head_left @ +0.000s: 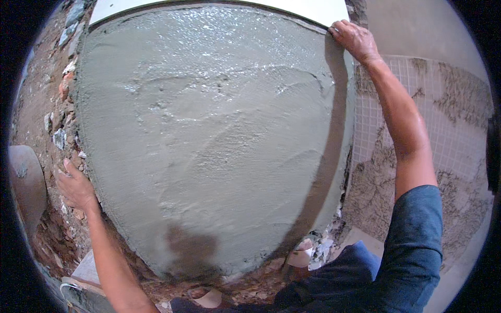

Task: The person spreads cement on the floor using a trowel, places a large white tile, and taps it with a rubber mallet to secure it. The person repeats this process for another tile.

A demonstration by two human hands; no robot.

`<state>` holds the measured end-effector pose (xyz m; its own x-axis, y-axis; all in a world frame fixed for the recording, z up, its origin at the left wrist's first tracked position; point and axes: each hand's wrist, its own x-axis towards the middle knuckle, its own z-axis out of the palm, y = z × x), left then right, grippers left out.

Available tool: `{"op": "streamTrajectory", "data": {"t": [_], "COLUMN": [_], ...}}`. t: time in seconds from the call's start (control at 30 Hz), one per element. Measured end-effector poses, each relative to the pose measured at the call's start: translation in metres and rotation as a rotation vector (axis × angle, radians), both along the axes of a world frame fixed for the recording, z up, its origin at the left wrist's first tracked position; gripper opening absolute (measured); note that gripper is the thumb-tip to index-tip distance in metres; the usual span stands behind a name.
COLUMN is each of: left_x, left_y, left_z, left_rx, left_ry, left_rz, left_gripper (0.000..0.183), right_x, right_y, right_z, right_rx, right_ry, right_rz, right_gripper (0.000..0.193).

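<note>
A broad bed of wet grey mortar spreads in front of me, its surface shiny and ridged toward the far side. A smooth white slab borders its far edge. My right hand is at the near right corner of that slab, thumb and fingers drawn together; whether they pinch the slab's edge or some small thing is unclear. Over the rubble strip left of the mortar, my left hand hangs with its fingers apart and nothing in it. My right arm casts a long shadow down the mortar.
A grey rounded blade, like a shovel's, stands at far left. Below it sits a container with a wire handle. To the right is a mortar-smeared surface with a white grid pattern. Broken stone lies along the mortar's near edge.
</note>
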<state>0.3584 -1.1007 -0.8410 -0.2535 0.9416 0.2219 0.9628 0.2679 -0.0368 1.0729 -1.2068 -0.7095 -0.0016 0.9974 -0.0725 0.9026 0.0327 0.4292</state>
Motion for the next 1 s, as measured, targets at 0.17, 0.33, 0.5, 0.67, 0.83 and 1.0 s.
{"op": "streamTrajectory", "data": {"t": [0.17, 0.33, 0.5, 0.67, 0.83, 1.0], "left_x": [-0.012, -0.016, -0.015, -0.008, -0.003, -0.008], "left_y": [0.003, 0.011, 0.006, 0.007, 0.003, 0.023], "left_z": [-0.006, -0.005, -0.010, -0.012, -0.024, -0.015], "left_rx": [-0.041, -0.128, -0.102, -0.087, -0.008, -0.087], "left_ry": [0.075, 0.090, 0.053, 0.046, -0.010, -0.055], "left_rz": [0.043, 0.069, 0.063, 0.052, 0.019, 0.036], "left_gripper": [0.073, 0.073, 0.073, 0.073, 0.071, 0.062], "right_x": [0.028, 0.046, 0.021, -0.084, -0.225, -0.351], "right_y": [-0.021, -0.035, -0.025, -0.140, -0.373, -0.526], "right_z": [0.006, 0.012, 0.023, 0.065, 0.125, 0.170], "right_rx": [-0.068, -0.059, 0.232, 0.027, -0.385, -0.313], "right_ry": [-0.072, -0.305, -0.228, 0.113, 0.921, 0.435], "right_rz": [-0.121, -0.285, -0.318, -0.340, -0.910, -1.222], "right_gripper": [0.019, 0.016, 0.017, 0.018, 0.041, 0.026]}}
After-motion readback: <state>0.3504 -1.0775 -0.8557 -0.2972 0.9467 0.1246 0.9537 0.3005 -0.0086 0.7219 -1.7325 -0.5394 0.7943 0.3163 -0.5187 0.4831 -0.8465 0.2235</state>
